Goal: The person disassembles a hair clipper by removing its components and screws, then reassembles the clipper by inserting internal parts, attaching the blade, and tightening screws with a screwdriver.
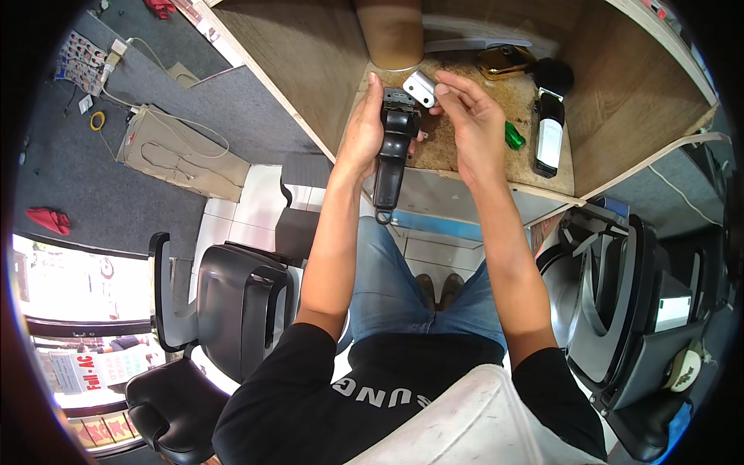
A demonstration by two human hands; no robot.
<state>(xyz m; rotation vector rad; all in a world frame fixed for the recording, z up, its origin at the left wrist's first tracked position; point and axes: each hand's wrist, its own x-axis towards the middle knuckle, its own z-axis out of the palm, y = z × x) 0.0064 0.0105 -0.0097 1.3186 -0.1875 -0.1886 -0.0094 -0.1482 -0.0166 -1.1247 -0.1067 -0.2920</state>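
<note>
My left hand (pixel 364 139) is wrapped around a black hair clipper (pixel 394 151), its head up and the hanging loop at its lower end toward me. The metal top of the clipper shows bare fittings. Between the thumb and fingers of my right hand (pixel 474 128) is a silver clipper blade (pixel 420 89) with dark holes, tilted just beside the clipper head. Whether blade and head touch I cannot tell. A small green clip-like object (pixel 514 136) lies on the shelf (pixel 446 159) to the right of my right hand.
A black and white trimmer (pixel 549 136) and a dark round brush (pixel 553 75) lie at the shelf's right. Behind stand a brown cylinder (pixel 391 35) and a gold-black object (pixel 505 60). Black barber chairs (pixel 240 298) flank me. A cardboard box (pixel 182 151) with cables is at left.
</note>
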